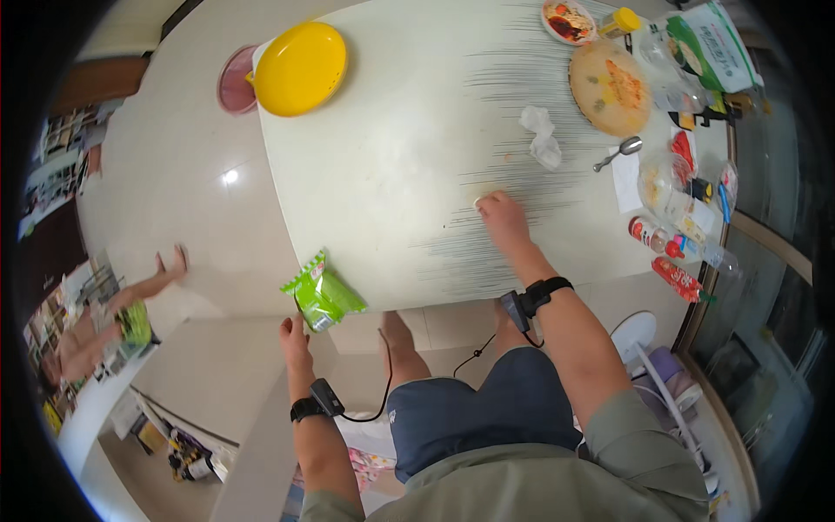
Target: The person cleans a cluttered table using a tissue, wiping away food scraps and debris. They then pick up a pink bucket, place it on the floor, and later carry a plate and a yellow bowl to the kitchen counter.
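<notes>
My right hand (pixel 504 220) reaches over the white table (pixel 383 165). Its fingers are pinched together, and a small pale piece (pixel 477 203) shows at the tips, too small to name. Down by the table's near left corner is my left hand (pixel 297 346), with its fingers curled closed. Close beside those fingers sits a shiny green snack bag (pixel 323 294) on the corner; whether they grip its edge is hidden. A crumpled white tissue (pixel 542 137) lies beyond my right hand.
A yellow plate (pixel 302 70) is at the far left edge, above a pink bin (pixel 237 80). Along the right stand a round woven tray (pixel 609 89), a metal spoon (pixel 617 153), a red-labelled bottle (pixel 654 236) and a red packet (pixel 677 279). Another person (pixel 113 322) is at far left.
</notes>
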`<action>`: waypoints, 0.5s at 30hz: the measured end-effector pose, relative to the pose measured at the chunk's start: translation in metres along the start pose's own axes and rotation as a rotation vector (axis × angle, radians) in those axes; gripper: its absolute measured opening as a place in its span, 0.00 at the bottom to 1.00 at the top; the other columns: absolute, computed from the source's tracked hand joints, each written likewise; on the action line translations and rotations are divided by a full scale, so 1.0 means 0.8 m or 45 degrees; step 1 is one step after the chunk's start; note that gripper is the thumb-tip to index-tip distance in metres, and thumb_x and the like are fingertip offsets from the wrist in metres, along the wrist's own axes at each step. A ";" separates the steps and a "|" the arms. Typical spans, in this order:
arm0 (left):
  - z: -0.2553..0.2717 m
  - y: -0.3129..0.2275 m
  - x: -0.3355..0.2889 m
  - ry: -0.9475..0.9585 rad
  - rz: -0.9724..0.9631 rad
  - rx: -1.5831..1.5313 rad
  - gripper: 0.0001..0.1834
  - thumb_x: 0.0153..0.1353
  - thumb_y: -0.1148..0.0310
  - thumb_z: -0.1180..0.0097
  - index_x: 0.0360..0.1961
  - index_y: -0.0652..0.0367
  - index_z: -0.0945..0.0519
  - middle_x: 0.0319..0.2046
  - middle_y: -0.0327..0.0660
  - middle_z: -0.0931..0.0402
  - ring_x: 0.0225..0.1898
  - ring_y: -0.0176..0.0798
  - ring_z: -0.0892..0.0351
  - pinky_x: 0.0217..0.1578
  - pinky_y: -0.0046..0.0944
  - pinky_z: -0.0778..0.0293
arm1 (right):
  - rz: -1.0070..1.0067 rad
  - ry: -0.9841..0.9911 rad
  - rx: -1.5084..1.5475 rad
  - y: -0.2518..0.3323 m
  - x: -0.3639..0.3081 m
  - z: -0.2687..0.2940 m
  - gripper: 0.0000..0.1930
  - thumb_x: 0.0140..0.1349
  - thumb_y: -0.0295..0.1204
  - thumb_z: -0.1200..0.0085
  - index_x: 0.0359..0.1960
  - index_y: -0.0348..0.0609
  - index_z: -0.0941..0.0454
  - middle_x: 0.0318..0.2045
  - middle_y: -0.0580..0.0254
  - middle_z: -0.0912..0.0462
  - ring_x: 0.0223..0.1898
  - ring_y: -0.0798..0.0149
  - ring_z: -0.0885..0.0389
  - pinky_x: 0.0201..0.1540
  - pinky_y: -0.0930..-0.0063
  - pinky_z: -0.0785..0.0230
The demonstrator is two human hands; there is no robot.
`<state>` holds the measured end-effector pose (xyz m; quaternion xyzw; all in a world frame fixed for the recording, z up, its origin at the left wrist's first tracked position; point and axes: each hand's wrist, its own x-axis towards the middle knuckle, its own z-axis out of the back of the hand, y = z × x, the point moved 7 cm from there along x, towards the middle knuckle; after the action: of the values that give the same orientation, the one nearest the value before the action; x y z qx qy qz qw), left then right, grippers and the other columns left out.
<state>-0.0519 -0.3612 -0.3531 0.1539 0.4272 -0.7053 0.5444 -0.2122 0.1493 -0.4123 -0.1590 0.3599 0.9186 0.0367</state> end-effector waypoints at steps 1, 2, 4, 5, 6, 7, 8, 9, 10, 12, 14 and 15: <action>-0.009 -0.005 0.008 0.104 0.023 0.032 0.35 0.60 0.53 0.44 0.61 0.65 0.39 0.52 0.43 0.32 0.52 0.39 0.32 0.48 0.43 0.32 | 0.022 0.009 -0.035 0.001 -0.007 -0.012 0.03 0.58 0.24 0.48 0.33 0.39 0.24 0.36 0.57 0.24 0.35 0.53 0.24 0.37 0.65 0.29; -0.019 -0.005 0.015 0.164 0.019 -0.081 0.37 0.59 0.55 0.40 0.61 0.67 0.39 0.53 0.44 0.31 0.49 0.38 0.30 0.45 0.41 0.30 | 0.070 0.081 -0.081 0.010 -0.014 -0.022 0.06 0.58 0.23 0.48 0.36 0.41 0.22 0.35 0.56 0.21 0.35 0.52 0.23 0.36 0.67 0.28; -0.032 -0.005 0.028 0.298 -0.029 -0.015 0.35 0.58 0.59 0.39 0.59 0.68 0.37 0.50 0.45 0.29 0.46 0.37 0.28 0.43 0.38 0.29 | -0.151 -0.088 0.051 0.014 -0.025 -0.012 0.08 0.59 0.23 0.49 0.40 0.43 0.21 0.35 0.58 0.20 0.36 0.57 0.22 0.36 0.69 0.28; -0.041 -0.007 0.038 0.379 -0.059 0.021 0.34 0.58 0.61 0.38 0.59 0.69 0.36 0.49 0.46 0.28 0.44 0.36 0.27 0.41 0.37 0.28 | -0.268 -0.187 0.111 0.016 -0.030 -0.006 0.09 0.59 0.23 0.49 0.42 0.43 0.21 0.34 0.59 0.19 0.36 0.59 0.21 0.36 0.70 0.27; -0.049 -0.006 0.045 0.415 -0.138 0.020 0.29 0.58 0.65 0.38 0.56 0.70 0.34 0.43 0.46 0.25 0.40 0.35 0.25 0.38 0.35 0.27 | -0.445 -0.284 0.322 -0.014 -0.036 -0.007 0.10 0.61 0.24 0.49 0.44 0.42 0.21 0.35 0.60 0.18 0.37 0.63 0.21 0.36 0.72 0.27; -0.058 -0.002 0.053 0.507 -0.194 -0.045 0.20 0.59 0.70 0.41 0.50 0.68 0.28 0.38 0.42 0.23 0.37 0.34 0.25 0.38 0.36 0.27 | -0.618 -0.376 0.543 -0.054 -0.046 -0.008 0.11 0.62 0.24 0.49 0.46 0.42 0.22 0.35 0.61 0.18 0.38 0.66 0.20 0.36 0.74 0.27; -0.067 -0.009 0.051 0.628 -0.195 -0.018 0.15 0.59 0.73 0.43 0.46 0.67 0.26 0.36 0.41 0.23 0.36 0.33 0.25 0.37 0.35 0.27 | -0.694 -0.503 0.886 -0.076 -0.056 -0.005 0.10 0.64 0.24 0.49 0.45 0.40 0.22 0.35 0.62 0.18 0.38 0.68 0.20 0.37 0.75 0.26; -0.079 -0.024 0.047 0.744 -0.199 0.008 0.10 0.59 0.76 0.44 0.43 0.65 0.24 0.34 0.39 0.22 0.34 0.33 0.25 0.37 0.35 0.27 | -0.752 -0.629 1.237 -0.090 -0.062 -0.004 0.09 0.65 0.25 0.49 0.45 0.39 0.22 0.35 0.63 0.19 0.38 0.70 0.21 0.37 0.77 0.26; -0.083 -0.031 0.049 0.778 -0.198 -0.038 0.08 0.59 0.79 0.46 0.41 0.64 0.23 0.33 0.38 0.22 0.33 0.32 0.25 0.34 0.34 0.27 | -0.752 -0.680 1.380 -0.088 -0.065 -0.002 0.09 0.65 0.25 0.49 0.45 0.38 0.22 0.35 0.64 0.19 0.38 0.70 0.21 0.38 0.77 0.26; -0.082 -0.052 0.050 0.823 -0.160 -0.092 0.08 0.60 0.80 0.48 0.40 0.60 0.22 0.31 0.35 0.22 0.30 0.28 0.27 0.28 0.29 0.29 | -0.765 -0.784 1.685 -0.071 -0.078 -0.007 0.09 0.65 0.25 0.49 0.45 0.37 0.23 0.36 0.64 0.19 0.38 0.69 0.21 0.39 0.78 0.25; -0.072 -0.086 0.055 0.834 -0.171 -0.002 0.07 0.62 0.77 0.48 0.40 0.58 0.22 0.30 0.32 0.23 0.29 0.25 0.28 0.26 0.27 0.31 | -0.802 -0.786 1.707 -0.057 -0.090 -0.021 0.09 0.65 0.24 0.49 0.45 0.38 0.23 0.37 0.64 0.19 0.37 0.70 0.21 0.40 0.79 0.25; -0.068 -0.100 0.059 0.839 -0.183 0.041 0.06 0.62 0.76 0.47 0.40 0.57 0.22 0.30 0.31 0.23 0.28 0.24 0.29 0.26 0.26 0.31 | -0.813 -0.787 1.720 -0.051 -0.095 -0.029 0.09 0.65 0.24 0.48 0.45 0.38 0.23 0.37 0.64 0.19 0.37 0.71 0.21 0.40 0.79 0.25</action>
<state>-0.1539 -0.3459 -0.3822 0.3515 0.5789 -0.6608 0.3235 -0.1269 0.1675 -0.4306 0.0636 0.7481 0.4502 0.4833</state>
